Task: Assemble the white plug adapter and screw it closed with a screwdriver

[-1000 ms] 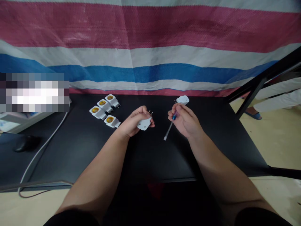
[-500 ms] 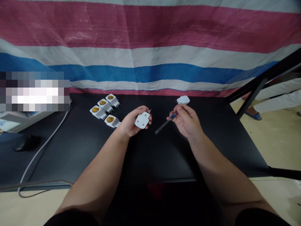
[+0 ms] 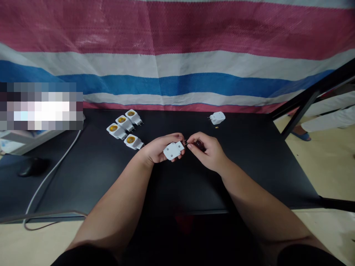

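Plug body: We are holding a white plug body above the middle of the bench, with its flat back turned up and its small screws showing.

Left hand: Our left hand is cradling this plug body from below, and the fingers are curling around its far edge and pressing it firmly.

Right hand: Our right hand is reaching in from the right side, and it is almost touching the plug body. The thumb and first finger are pressing together in a pinch near the plug's right edge.

Small tool: We are keeping a small screwdriver inside the right hand. Only a dark part of the handle is showing, so we cannot tell where its tip is pointing.

Step in hand: We are working at the right edge of the plug body with both hands close together. The thing in the pinch is too small for us to tell.

Nearby parts: A second white plug body is lying on the bench at the far right, and a tiny brass ring is lying just below it.

Left group: Four white lamp-holder adapters are standing close together, just beyond the left hand.

Bench: The black bench is carrying all of these parts, in front of a striped tarpaulin.
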The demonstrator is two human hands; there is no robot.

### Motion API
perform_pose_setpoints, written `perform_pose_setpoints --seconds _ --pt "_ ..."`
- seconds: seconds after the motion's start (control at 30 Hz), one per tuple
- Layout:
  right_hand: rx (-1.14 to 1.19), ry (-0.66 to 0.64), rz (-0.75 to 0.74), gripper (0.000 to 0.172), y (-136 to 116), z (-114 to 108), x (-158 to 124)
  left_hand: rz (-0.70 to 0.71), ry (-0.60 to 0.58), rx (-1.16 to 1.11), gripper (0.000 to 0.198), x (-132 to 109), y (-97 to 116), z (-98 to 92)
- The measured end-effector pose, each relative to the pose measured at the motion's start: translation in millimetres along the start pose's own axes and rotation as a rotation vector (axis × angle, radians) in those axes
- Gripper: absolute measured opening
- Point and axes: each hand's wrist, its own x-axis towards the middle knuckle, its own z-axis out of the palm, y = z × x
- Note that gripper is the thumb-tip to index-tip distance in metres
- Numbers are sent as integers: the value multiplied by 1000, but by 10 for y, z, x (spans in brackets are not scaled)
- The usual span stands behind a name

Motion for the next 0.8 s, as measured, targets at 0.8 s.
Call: perform_pose_setpoints --seconds 0.8 --pt "-243 -109 -385 15 93 -39 1 -137 -46 35 24 24 -34 -44"
